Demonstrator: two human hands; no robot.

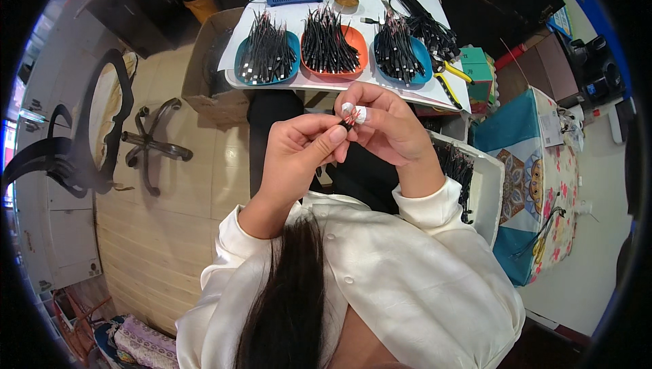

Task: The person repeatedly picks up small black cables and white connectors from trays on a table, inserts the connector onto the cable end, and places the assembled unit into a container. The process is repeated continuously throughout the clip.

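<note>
**Holding the Bared Wire Ends at Fingertip Range**

Your left hand [297, 150] pinches a thin black cable piece with pinkish-red bared wires [351, 121] between thumb and fingers. Your right hand [392, 128], with white wrapping [362, 115] on its fingertips, closes narrowly around the wire ends. The piece sits above your lap, just short of the white tabletop [369, 5].

Step in hand: apparently, separating or twisting the fine wires. The next move calls for a steady left pinch close to the black sheath and light right-fingertip control of each strand.

From your hands, locate the left blue plastic tray [295, 48] at 10 o'clock, the orange plastic tray [361, 45] at 12 and the right blue plastic tray [424, 60] at 1. Each carries upright black cable pieces. Yellow-handled pliers [445, 89] lie at 2 o'clock.

Limits of view: your fingers cover most of the held piece; its far end and strand count cannot be determined. The off-white bin [490, 192] at 4 o'clock is partly covered by your sleeve.
</note>
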